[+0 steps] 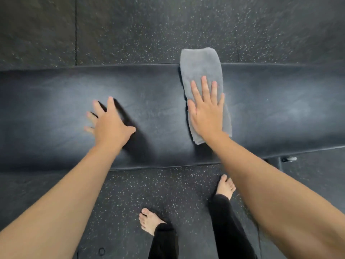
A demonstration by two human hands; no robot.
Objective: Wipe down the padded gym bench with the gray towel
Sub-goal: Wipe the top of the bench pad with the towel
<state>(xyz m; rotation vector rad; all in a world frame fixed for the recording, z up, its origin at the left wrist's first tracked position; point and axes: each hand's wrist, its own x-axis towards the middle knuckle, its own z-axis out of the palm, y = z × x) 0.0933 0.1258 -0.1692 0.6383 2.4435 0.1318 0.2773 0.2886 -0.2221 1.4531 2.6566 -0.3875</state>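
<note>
The black padded bench runs left to right across the middle of the view. A folded gray towel lies across it right of centre, its far end hanging past the bench's far edge. My right hand lies flat on the towel's near half, fingers straight and pressing it to the pad. My left hand rests on the bare pad left of centre, fingers spread, holding nothing. It looks slightly blurred.
Speckled black rubber floor lies on both sides of the bench. My bare feet stand on the near side. A metal part of the bench frame shows under the pad at lower right.
</note>
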